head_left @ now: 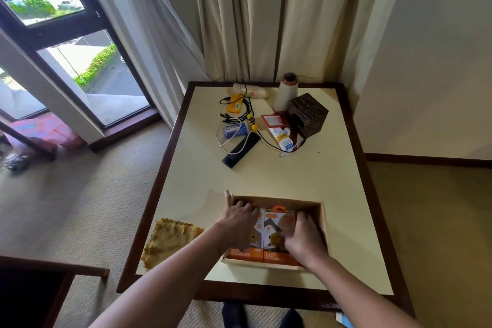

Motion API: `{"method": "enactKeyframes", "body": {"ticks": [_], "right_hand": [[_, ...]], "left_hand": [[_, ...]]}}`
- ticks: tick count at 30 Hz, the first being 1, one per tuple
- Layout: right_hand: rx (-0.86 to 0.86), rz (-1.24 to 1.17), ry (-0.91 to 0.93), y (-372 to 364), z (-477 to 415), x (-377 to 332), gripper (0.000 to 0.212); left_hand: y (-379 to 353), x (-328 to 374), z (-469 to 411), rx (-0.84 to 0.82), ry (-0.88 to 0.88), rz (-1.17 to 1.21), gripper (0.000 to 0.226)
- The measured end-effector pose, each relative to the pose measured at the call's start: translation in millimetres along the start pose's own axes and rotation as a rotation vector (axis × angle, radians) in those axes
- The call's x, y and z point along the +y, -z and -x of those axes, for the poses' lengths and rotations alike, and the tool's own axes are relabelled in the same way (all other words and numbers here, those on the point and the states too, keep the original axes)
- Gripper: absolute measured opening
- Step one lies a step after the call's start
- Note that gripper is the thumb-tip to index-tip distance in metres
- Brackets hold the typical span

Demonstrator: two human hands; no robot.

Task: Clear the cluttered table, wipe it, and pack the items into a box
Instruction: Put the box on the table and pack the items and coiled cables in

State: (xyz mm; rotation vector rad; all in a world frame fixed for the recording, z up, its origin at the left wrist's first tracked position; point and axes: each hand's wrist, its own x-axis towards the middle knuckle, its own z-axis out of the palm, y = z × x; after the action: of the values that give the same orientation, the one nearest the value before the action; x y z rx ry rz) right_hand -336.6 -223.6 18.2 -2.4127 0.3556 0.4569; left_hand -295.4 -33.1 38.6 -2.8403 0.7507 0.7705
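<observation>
An open cardboard box (320, 217) sits near the front edge of the cream table (306, 176). Two orange fast-charger packs (275, 231) lie side by side in it. My left hand (239, 218) rests on the left pack, its fingers curled over the pack's top edge and its thumb up against the box's left wall. My right hand (303, 237) lies on the right pack with fingers bent over it. A yellow cloth (169, 239) lies to the left of the box.
At the far end lie a black remote (241, 150), a soap pack (235, 130), cables (241, 109), a yellow box (234, 104), a glue stick (252, 122), a tube (282, 138), a red tag (273, 120), paper cups (249, 91), a dark tissue box (307, 113) and a thread cone (286, 93).
</observation>
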Motion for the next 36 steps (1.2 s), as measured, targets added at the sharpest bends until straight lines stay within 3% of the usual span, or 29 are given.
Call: {"method": "enactKeyframes", "body": {"ticks": [5,10,14,20,27,31,36], "right_hand": [[-0.035,0.118,0.063,4,9,0,0.048],[0.091,0.135,0.277,36,-1,-15,0.017],[0.181,0.026,0.368,69,-34,-40,0.024],[0.197,-0.018,0.317,89,-115,-85,0.017],[0.113,0.058,0.137,69,-225,-114,0.041],[-0.011,0.202,0.064,61,-265,-123,0.019],[0.131,0.332,0.021,43,-299,-121,0.037]], "left_hand": [[2,6,16,0.013,0.031,0.073,0.067],[21,3,23,0.317,0.08,0.2,0.039],[52,-9,11,0.478,0.192,0.297,0.036],[99,-61,-38,0.636,0.229,0.456,0.026],[112,-144,-141,0.515,0.372,0.653,0.031],[100,-184,-185,0.386,0.462,0.648,0.023],[87,-207,-223,0.281,0.401,0.525,0.028]]}}
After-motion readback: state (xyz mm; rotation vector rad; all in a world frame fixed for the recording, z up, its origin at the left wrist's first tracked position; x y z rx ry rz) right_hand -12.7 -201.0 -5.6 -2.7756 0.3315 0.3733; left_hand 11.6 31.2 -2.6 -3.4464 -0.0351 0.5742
